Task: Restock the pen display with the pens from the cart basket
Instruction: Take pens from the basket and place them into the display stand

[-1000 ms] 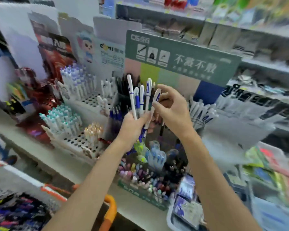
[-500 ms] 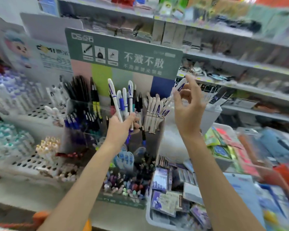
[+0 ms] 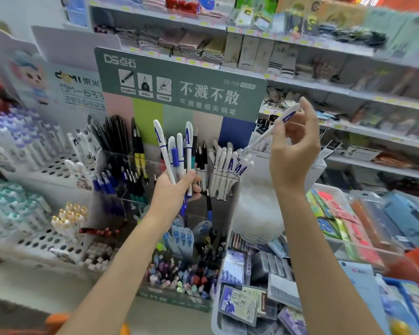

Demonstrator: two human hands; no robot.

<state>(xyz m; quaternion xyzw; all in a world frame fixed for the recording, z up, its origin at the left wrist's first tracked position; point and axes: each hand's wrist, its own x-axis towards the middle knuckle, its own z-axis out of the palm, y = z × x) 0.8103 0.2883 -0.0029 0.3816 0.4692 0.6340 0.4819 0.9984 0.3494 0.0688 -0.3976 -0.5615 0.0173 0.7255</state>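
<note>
Pen bunch (image 3: 179, 147), white and blue, stands fanned upright in left grip (image 3: 172, 192), which is clenched round the barrels in front of clear pen display (image 3: 111, 170). Right grip (image 3: 293, 153) pinches single white pen (image 3: 270, 130), held tilted, lower end near the tops of matching white pens (image 3: 225, 165) standing in the display's right compartment. Green sign (image 3: 179, 78) rises behind.

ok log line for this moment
left hand: grips pen bundle | right hand: pinches single pen | tip by stocked white pens | not yet slotted
</note>
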